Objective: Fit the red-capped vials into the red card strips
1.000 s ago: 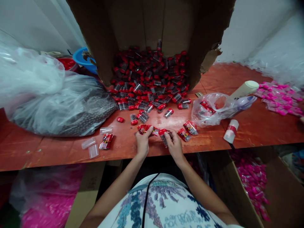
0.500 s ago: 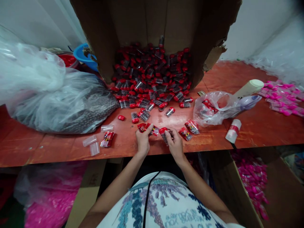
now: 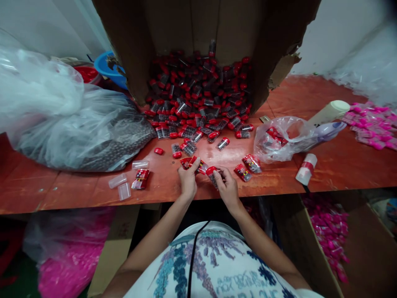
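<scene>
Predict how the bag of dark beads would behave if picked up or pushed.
The clear plastic bag is probably floppy: it looks creased and slack. The many dark beads inside likely make it heavy. Pushed, it may slump rather than roll, since it lies broad and low on the table.

The red-brown bench (image 3: 279, 178) bears a clear bag (image 3: 89, 111) of dark beads (image 3: 130, 145), a torn cardboard box (image 3: 120, 25) with red-capped containers (image 3: 187, 131) spread in front, a red cap (image 3: 159, 151), clear tubes (image 3: 124, 191) beside stacked packets (image 3: 141, 179), two red packets (image 3: 252, 163), an open plastic bag (image 3: 263, 150) and pink pieces (image 3: 374, 128).
</scene>
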Action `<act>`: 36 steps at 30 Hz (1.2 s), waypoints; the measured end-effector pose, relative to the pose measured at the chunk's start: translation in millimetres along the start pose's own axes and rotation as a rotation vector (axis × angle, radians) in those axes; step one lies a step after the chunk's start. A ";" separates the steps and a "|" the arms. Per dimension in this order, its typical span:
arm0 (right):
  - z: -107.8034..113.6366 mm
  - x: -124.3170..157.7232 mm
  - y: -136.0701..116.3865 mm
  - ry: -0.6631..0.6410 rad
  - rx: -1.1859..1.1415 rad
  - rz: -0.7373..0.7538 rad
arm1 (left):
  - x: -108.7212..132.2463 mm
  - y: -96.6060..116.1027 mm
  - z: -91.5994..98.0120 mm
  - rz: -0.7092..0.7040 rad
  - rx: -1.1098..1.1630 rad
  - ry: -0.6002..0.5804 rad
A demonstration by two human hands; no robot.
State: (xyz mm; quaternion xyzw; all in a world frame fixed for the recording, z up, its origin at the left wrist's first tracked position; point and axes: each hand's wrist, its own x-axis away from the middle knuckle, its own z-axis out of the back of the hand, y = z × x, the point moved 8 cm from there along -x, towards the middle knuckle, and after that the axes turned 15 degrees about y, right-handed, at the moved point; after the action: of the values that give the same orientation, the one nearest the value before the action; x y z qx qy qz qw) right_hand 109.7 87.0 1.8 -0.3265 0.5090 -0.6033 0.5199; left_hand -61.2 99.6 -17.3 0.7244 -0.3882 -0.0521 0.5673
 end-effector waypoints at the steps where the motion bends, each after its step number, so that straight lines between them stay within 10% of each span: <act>1: -0.2 0.2 -0.3 -0.001 -0.007 -0.003 | 0.5 0.5 0.4 -0.015 -0.010 0.001; 12: 3.9 6.0 0.1 0.077 -0.101 -0.035 | 9.5 -0.9 0.5 -0.075 -0.126 -0.057; 23: 7.7 15.0 -32.2 0.012 0.108 0.491 | 10.8 7.9 -0.5 -0.149 -0.157 -0.030; 36: 14.3 -1.1 -2.6 0.056 -0.181 -0.062 | 30.7 5.7 -12.1 0.008 -0.092 -0.226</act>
State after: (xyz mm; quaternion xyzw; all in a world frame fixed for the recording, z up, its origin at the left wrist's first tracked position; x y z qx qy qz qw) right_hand 122.4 84.0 8.2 -0.3707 0.5656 -0.5793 0.4550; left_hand -36.6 89.6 3.0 0.6856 -0.4496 -0.1489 0.5529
